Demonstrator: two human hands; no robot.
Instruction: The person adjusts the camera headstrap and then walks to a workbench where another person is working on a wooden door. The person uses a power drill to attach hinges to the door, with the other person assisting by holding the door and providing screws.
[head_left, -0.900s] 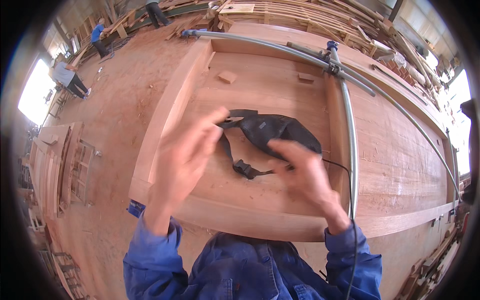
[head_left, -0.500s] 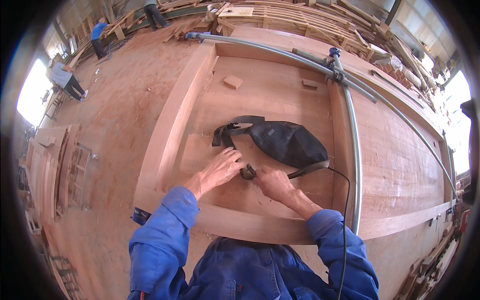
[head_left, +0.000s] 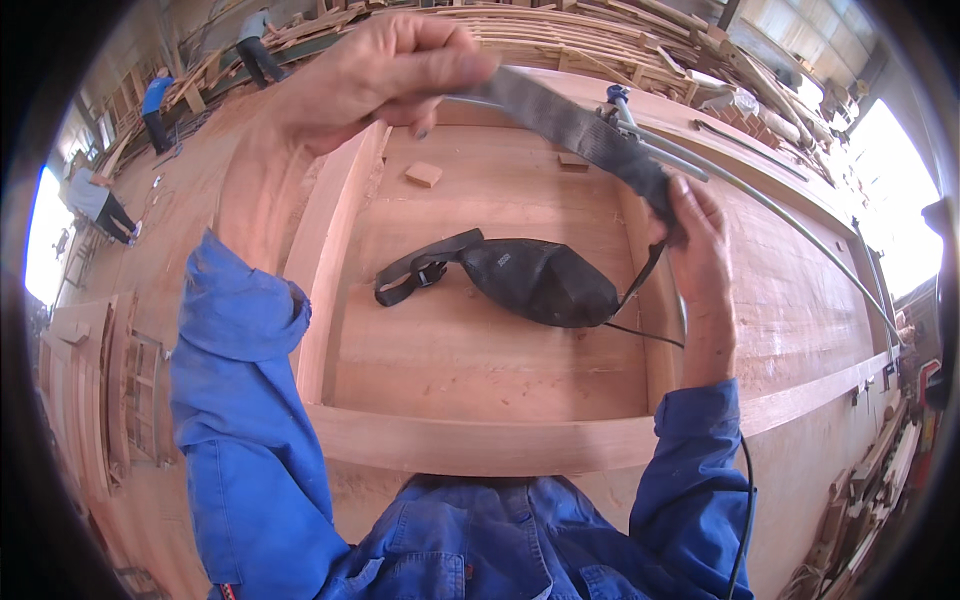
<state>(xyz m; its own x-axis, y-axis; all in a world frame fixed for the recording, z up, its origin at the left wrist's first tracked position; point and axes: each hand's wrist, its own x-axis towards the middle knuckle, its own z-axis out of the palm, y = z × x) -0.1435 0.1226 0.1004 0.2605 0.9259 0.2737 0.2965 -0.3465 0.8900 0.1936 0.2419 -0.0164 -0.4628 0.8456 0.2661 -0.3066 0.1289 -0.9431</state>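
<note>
A black pouch-like bag (head_left: pixel 540 281) lies on a recessed wooden panel (head_left: pixel 480 350), its buckled strap end (head_left: pixel 415 278) curling to the left. A dark webbing strap (head_left: pixel 585 140) runs up from the bag's right side and is stretched taut between both hands. My left hand (head_left: pixel 375 75) is raised high and pinches the strap's upper end. My right hand (head_left: pixel 695 235) grips the strap lower down, above the frame's right rail. Both arms wear blue sleeves.
A grey metal pipe clamp (head_left: pixel 700 170) crosses the panel's far right. Two small wood blocks (head_left: pixel 423 174) lie on the panel. A thin black cable (head_left: pixel 745 500) runs by my right arm. Other people (head_left: pixel 100 205) stand at far left among stacked timber (head_left: pixel 600 30).
Both hands left the bag's buckle on the panel and rose with the strap; my left hand lifted high and the strap is now pulled taut between them.
</note>
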